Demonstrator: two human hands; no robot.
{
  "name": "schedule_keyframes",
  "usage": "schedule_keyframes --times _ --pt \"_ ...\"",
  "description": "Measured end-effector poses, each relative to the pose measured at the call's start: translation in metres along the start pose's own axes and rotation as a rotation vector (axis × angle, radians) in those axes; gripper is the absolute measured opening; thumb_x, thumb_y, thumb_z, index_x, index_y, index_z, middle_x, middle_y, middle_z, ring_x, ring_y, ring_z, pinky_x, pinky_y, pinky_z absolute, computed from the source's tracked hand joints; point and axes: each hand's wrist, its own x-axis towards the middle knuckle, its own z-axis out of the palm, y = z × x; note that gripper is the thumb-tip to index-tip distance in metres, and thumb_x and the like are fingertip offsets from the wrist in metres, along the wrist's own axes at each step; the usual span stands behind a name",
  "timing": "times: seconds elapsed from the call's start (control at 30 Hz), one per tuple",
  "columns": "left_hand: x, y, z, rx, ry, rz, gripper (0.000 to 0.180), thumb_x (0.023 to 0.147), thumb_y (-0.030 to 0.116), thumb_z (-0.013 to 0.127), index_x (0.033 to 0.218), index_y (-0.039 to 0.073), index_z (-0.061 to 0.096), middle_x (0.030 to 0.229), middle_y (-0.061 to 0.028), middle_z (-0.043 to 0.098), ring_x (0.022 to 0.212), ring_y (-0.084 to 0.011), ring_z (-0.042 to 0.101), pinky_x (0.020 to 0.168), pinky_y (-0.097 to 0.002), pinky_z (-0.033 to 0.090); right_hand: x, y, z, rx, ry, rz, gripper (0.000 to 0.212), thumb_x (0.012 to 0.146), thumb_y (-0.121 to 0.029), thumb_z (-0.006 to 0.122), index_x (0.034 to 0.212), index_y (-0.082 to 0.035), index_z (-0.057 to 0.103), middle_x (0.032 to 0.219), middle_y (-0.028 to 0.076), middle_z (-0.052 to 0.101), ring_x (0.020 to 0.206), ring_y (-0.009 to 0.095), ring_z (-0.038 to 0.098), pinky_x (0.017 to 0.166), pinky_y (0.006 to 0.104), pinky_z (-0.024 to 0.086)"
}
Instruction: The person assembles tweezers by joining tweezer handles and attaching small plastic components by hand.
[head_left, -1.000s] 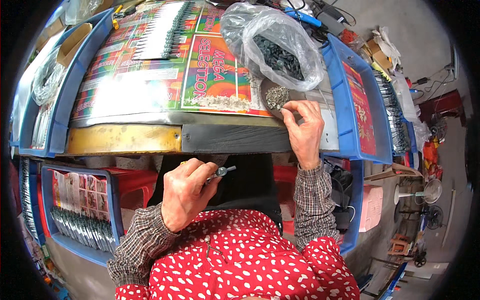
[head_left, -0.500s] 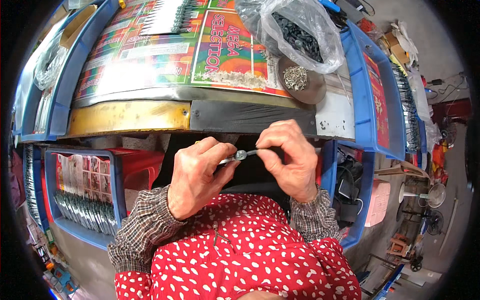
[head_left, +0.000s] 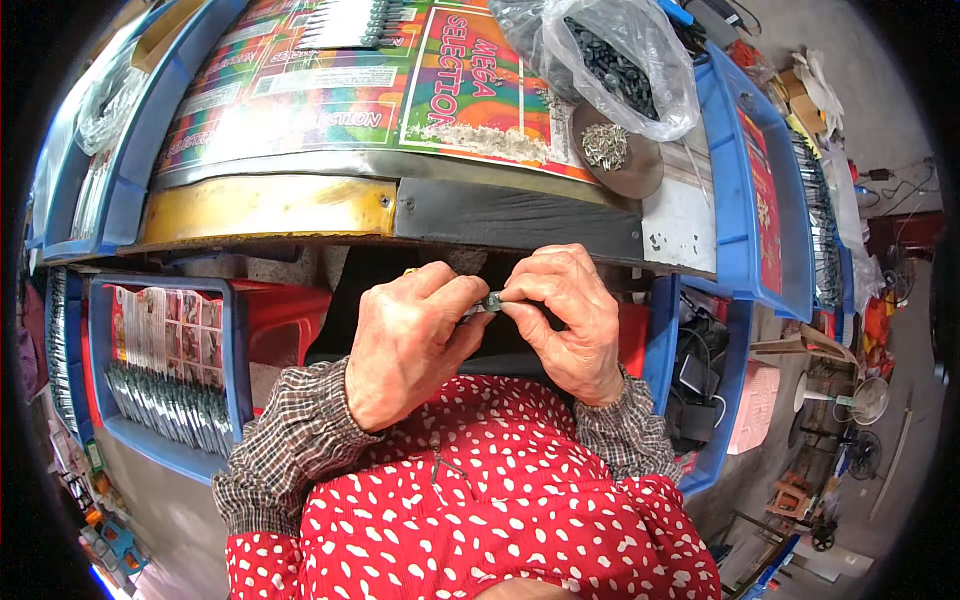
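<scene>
My left hand [head_left: 410, 335] is closed in a pinch on a small metal piece with a dark grey-green end [head_left: 492, 300], held over my lap just in front of the bench. From the other side, the fingertips of my right hand [head_left: 565, 325] press together on the dark end. Fingers cover most of the piece, so its full shape is hidden. Beyond my hands, on the bench, a round brown dish [head_left: 642, 180] holds a heap of tiny silvery metal pins [head_left: 605, 147]. Behind it, a clear plastic bag [head_left: 675, 118] contains many small dark parts [head_left: 615, 72].
The bench's front edge [head_left: 515, 218] runs just past my hands. Metal pieces with dark ends [head_left: 350, 22] lie in a row on the colourful printed sheet [head_left: 325, 110]. Blue crates [head_left: 238, 365] flank my lap; another blue crate [head_left: 738, 190] stands at the bench's right end.
My right hand has moved left, closer to my left hand, and its fingers now cover the dark end. A thin rod seen at its fingertips before no longer shows.
</scene>
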Motion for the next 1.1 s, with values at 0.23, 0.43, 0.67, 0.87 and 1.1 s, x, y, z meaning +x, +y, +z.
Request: schedule_keyframes --times 0.23,0.43,0.67,0.87,1.1 --pt "-0.003 -0.007 0.004 0.063 0.041 0.072 0.023 0.068 0.003 0.072 0.088 0.005 0.061 0.07 -0.009 0.052 0.061 -0.0284 0.057 0.052 -0.038 0.047 -0.003 -0.001 0.007 -0.254 0.038 -0.207 0.03 0.063 -0.001 0.072 0.093 -0.001 0.065 0.089 0.01 0.06 0.085 0.03 0.059 0.071 0.0381 0.05" --pt "-0.003 -0.008 0.005 0.171 0.082 0.144 0.018 0.07 0.005 0.069 0.085 0.007 0.059 0.07 -0.0078 0.052 0.062 -0.0262 0.058 0.05 -0.0365 0.048 -0.016 0.002 0.014 -0.473 0.041 -0.381 0.036 0.066 -0.008 0.064 0.1 0.002 0.068 0.1 0.013 0.065 0.094 0.028 0.062 0.074 0.038 0.054" --pt "0.001 -0.01 0.002 0.262 0.104 0.151 0.017 0.072 0.005 0.069 0.084 0.007 0.058 0.071 -0.0067 0.052 0.062 -0.0244 0.059 0.05 -0.0352 0.049 -0.012 0.005 0.017 -0.441 0.06 -0.35 0.04 0.066 -0.006 0.066 0.106 0.001 0.068 0.105 0.013 0.065 0.096 0.028 0.063 0.079 0.0376 0.055" --pt "0.018 -0.018 -0.013 0.266 0.082 0.189 0.024 0.07 0.006 0.072 0.09 0.007 0.058 0.074 -0.0078 0.052 0.067 -0.0258 0.06 0.055 -0.0358 0.05 0.002 0.006 0.009 -0.41 0.12 -0.265 0.043 0.067 0.0 0.072 0.11 -0.003 0.067 0.105 0.013 0.062 0.093 0.031 0.063 0.08 0.0397 0.055" --pt "0.053 -0.05 -0.053 0.405 0.135 0.096 0.024 0.076 0.003 0.069 0.098 0.004 0.061 0.082 -0.0146 0.062 0.072 -0.0332 0.063 0.063 -0.0393 0.049 0.02 0.019 -0.003 -0.422 0.223 -0.252 0.039 0.067 0.004 0.073 0.105 -0.002 0.067 0.098 0.012 0.061 0.088 0.031 0.062 0.075 0.0397 0.054"
